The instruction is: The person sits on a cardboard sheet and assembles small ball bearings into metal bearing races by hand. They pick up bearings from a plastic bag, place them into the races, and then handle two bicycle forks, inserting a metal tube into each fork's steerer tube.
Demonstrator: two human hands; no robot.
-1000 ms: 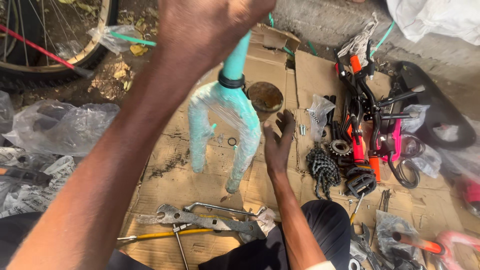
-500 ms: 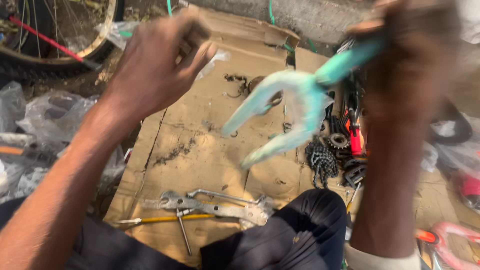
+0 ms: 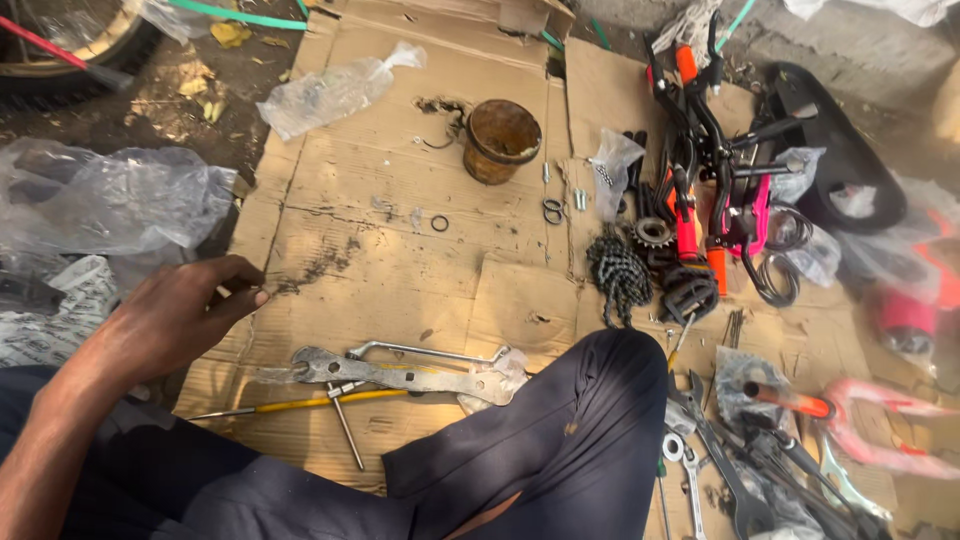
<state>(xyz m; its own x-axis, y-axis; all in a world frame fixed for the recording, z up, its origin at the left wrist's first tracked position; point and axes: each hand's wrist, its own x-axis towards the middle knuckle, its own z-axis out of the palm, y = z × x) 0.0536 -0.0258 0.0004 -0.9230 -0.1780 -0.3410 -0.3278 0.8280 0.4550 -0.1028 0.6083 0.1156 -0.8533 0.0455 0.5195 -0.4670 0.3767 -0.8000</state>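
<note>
My left hand (image 3: 178, 315) hovers low at the left edge of the flattened cardboard (image 3: 400, 250), fingers loosely curled and holding nothing. It is nearest to the wrenches (image 3: 400, 372) and a yellow-handled tool (image 3: 300, 403) lying by my knee (image 3: 590, 400). My right hand is out of view. A rusty round tin (image 3: 500, 138) stands at the middle of the cardboard, with small black rings (image 3: 440, 223) beside it.
A bicycle chain and sprocket (image 3: 625, 265) lie to the right, beside black and orange handlebar parts (image 3: 710, 170). Clear plastic bags (image 3: 110, 205) sit at the left, another (image 3: 335, 90) at the top. A wheel (image 3: 70, 45) is at top left, spanners (image 3: 720, 470) at bottom right.
The teal bicycle fork, held up by both hands earlier, has left the view together with my right hand. My left hand has dropped to the cardboard's left edge.
</note>
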